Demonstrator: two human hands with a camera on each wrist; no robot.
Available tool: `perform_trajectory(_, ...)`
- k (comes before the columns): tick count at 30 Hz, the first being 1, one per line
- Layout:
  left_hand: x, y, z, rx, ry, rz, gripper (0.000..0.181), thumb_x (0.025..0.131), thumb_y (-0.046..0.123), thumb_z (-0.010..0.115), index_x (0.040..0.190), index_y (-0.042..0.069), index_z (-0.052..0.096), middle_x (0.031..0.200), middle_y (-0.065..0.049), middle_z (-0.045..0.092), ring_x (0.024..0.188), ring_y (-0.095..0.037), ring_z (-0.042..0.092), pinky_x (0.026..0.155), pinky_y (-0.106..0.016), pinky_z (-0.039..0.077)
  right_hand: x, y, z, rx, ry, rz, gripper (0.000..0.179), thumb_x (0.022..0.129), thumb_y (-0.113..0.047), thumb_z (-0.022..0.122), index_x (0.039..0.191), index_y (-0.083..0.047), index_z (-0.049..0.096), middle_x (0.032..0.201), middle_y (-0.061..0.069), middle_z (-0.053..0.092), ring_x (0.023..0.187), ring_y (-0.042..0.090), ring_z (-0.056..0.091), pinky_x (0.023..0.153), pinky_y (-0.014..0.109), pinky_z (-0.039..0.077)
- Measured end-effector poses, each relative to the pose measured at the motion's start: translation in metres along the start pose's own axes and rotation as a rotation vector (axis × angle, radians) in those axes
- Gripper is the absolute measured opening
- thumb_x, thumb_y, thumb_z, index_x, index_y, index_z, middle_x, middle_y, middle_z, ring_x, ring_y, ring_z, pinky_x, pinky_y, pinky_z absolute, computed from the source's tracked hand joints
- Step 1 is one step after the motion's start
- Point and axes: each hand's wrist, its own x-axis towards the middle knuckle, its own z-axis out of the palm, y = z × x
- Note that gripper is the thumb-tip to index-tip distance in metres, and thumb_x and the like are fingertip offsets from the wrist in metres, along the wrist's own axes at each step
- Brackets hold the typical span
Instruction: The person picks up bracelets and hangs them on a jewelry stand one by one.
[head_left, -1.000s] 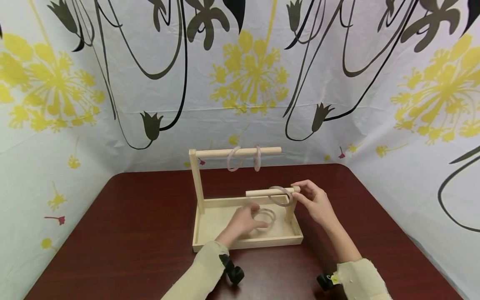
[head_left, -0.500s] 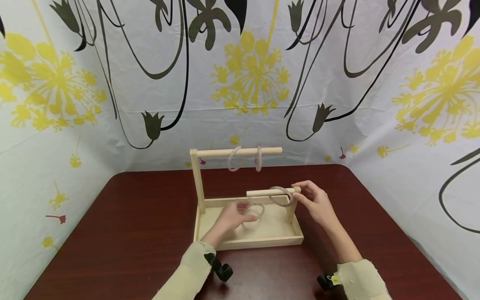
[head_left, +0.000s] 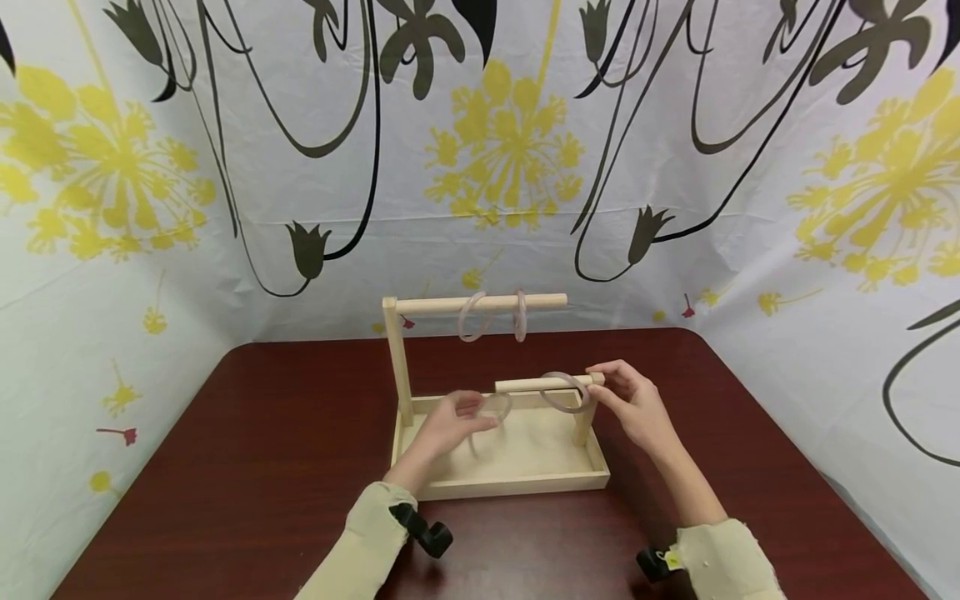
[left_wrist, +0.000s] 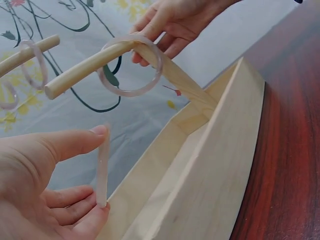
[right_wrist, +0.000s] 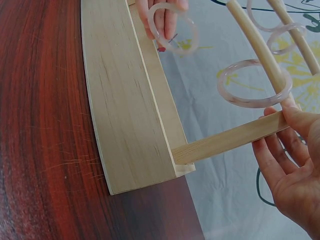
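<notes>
My left hand [head_left: 448, 423] pinches a pale translucent bangle [left_wrist: 102, 170] between thumb and fingertips, over the tray part of a wooden bangle stand [head_left: 517, 484]. In the left wrist view this bangle appears edge-on, short of the free end of the lower peg [left_wrist: 75, 75]. One greyish-pink bangle [right_wrist: 239, 101] hangs on that peg close to its post. My right hand [head_left: 632, 404] holds the top of the short post [right_wrist: 235, 136], thumb on one side and fingers on the other.
Two more bangles, a left one [head_left: 462, 321] and a right one [head_left: 520, 321], hang on the taller upper bar [head_left: 427, 306] behind. The stand rests on a dark red wooden table [head_left: 300, 442]. A patterned cloth [head_left: 360, 275] hangs behind.
The left hand has moved left and slightly up with its bangle, from over the tray's middle to near the lower peg's free end. The right hand stays on the post.
</notes>
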Motion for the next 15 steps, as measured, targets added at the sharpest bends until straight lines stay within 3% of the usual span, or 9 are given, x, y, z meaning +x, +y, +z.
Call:
perform_trajectory(8, -0.001, 0.001, -0.008, -0.050, 0.050, -0.007, 0.057, 0.087, 0.022, 0.077, 0.134, -0.002, 0.055, 0.139, -0.021, 0.057, 0.132, -0.039, 0.053, 0.110, -0.049, 0.043, 0.001, 0.000, 0.000, -0.020, 0.004, 0.013, 0.026, 0.096, -0.011, 0.066, 0.119, 0.001, 0.063, 0.105, -0.017, 0.068, 0.093, -0.006, 0.062, 0.079, 0.012, 0.051)
perform_trajectory(15, -0.003, 0.005, -0.013, -0.075, 0.089, 0.024, 0.058, 0.088, 0.019, 0.076, 0.136, -0.004, 0.053, 0.140, -0.023, 0.056, 0.132, -0.040, 0.053, 0.110, -0.049, 0.043, 0.000, 0.000, 0.001, -0.016, 0.004, 0.019, 0.027, 0.096, -0.011, 0.066, 0.119, 0.002, 0.063, 0.106, -0.013, 0.069, 0.093, -0.006, 0.063, 0.079, 0.013, 0.051)
